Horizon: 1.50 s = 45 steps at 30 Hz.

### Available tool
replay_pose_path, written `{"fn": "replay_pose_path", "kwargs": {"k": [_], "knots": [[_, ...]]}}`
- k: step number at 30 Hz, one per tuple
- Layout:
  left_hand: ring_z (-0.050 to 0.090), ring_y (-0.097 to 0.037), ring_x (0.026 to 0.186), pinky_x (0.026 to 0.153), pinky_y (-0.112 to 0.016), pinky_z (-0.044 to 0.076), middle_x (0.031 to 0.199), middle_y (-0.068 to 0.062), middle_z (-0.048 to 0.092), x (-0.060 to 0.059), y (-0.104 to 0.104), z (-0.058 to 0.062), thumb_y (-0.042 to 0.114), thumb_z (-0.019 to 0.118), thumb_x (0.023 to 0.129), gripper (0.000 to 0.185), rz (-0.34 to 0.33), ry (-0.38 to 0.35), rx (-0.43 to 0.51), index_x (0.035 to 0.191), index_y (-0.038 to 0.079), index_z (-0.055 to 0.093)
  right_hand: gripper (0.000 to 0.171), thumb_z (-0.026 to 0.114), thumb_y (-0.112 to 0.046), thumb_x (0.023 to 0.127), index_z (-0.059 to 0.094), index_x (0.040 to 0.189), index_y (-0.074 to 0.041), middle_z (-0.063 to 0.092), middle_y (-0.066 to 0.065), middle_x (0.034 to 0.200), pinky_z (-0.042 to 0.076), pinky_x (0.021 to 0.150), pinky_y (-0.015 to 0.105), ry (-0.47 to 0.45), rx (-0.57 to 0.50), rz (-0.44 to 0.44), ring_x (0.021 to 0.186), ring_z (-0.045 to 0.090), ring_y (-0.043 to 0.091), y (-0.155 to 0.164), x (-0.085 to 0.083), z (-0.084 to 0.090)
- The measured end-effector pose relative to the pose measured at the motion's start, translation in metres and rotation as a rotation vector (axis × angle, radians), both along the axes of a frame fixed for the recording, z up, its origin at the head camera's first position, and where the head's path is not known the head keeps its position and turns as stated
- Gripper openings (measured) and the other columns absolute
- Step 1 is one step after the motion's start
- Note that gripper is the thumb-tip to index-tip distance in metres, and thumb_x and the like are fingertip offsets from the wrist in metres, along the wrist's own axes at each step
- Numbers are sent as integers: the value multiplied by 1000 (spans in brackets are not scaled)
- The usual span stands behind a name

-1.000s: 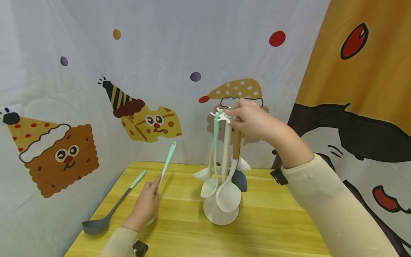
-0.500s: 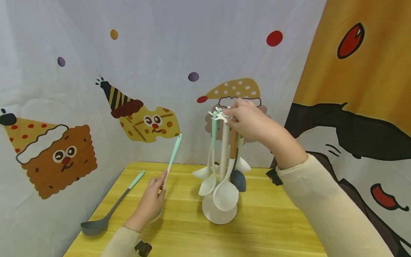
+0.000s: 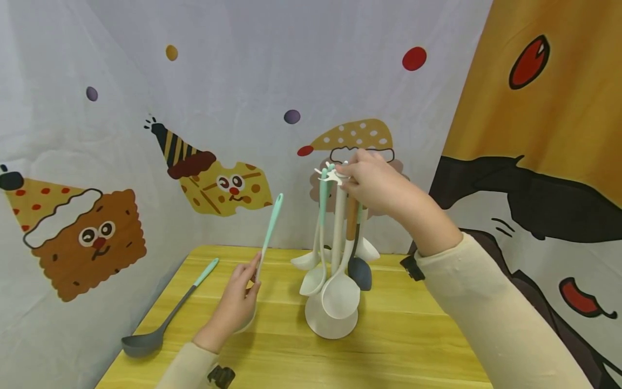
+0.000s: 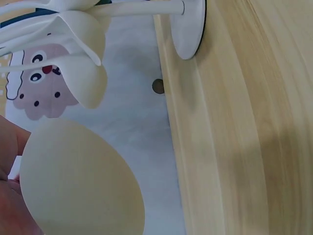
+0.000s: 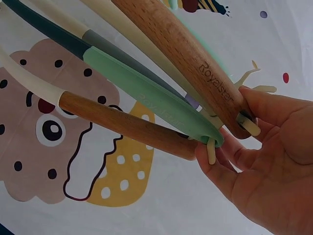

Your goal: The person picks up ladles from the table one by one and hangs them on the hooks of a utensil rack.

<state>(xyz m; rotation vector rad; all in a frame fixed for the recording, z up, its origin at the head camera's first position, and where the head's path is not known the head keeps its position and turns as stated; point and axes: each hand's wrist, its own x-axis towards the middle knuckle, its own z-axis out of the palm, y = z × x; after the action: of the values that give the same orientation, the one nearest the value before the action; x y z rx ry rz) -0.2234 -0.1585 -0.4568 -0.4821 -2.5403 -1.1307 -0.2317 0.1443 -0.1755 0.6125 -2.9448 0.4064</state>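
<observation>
My left hand (image 3: pixel 241 296) grips a spoon by its mint-green handle (image 3: pixel 268 235), which slants up and to the right above the table. Its cream bowl (image 4: pixel 80 181) fills the lower left of the left wrist view, beside my fingers (image 4: pixel 7 196). My right hand (image 3: pixel 371 181) pinches the top of a white utensil rack (image 3: pixel 332 174), fingers curled round its hooks (image 5: pixel 210 152). Several utensils hang there: a wooden handle (image 5: pixel 186 49), a mint handle (image 5: pixel 146 93), and a cream ladle (image 3: pixel 340 294) over the round base (image 3: pixel 330 327).
A grey ladle (image 3: pixel 135 346) with a mint handle end lies on the left side of the yellow wooden table (image 3: pixel 413 335). Printed cartoon cloth hangs close behind and on both sides. The rack's base (image 4: pixel 188 27) stands near the table's back edge.
My left hand has lifted the mint-handled spoon and carried it right, toward the rack, with the handle more upright. My right hand stays on the rack's top.
</observation>
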Motion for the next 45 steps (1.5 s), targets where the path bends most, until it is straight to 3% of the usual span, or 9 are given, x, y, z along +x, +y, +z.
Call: {"fn": "replay_pose_path", "kwargs": {"k": [8, 19, 30, 38, 45], "knots": [[58, -23, 97, 73, -30, 60, 111, -14, 56, 1, 6, 5, -14, 63, 97, 73, -28, 69, 25, 162, 7, 37, 49, 54, -18, 110, 45, 158, -11, 51, 17, 136, 47, 99, 47, -3, 7, -20, 129, 42, 35, -2, 1, 0], [60, -28, 99, 80, -34, 64, 110, -15, 55, 3, 14, 12, -16, 61, 96, 73, -65, 107, 52, 161, 3, 37, 50, 53, -18, 110, 44, 159, -11, 50, 17, 135, 48, 98, 47, -3, 21, -44, 133, 39, 36, -5, 1, 0], [58, -24, 97, 79, -32, 65, 110, -15, 55, 6, 24, 18, -18, 62, 95, 72, -105, 181, 93, 160, 3, 40, 50, 53, -18, 110, 44, 159, -11, 50, 19, 135, 45, 105, 49, 8, 58, -56, 134, 39, 38, -8, 4, 1], [58, -23, 97, 83, -34, 65, 109, -15, 54, 5, 30, 22, -17, 61, 95, 70, -144, 217, 126, 160, 3, 41, 50, 50, -19, 111, 43, 159, -10, 50, 20, 132, 45, 102, 49, 15, 88, -73, 129, 39, 38, -11, 4, 2], [58, -23, 96, 80, -34, 65, 109, -14, 55, 8, 36, 26, -17, 61, 96, 70, -161, 268, 125, 160, 3, 40, 50, 47, -18, 111, 42, 159, -9, 49, 23, 137, 47, 100, 49, 25, 95, -99, 127, 40, 39, -13, 2, 0]]}}
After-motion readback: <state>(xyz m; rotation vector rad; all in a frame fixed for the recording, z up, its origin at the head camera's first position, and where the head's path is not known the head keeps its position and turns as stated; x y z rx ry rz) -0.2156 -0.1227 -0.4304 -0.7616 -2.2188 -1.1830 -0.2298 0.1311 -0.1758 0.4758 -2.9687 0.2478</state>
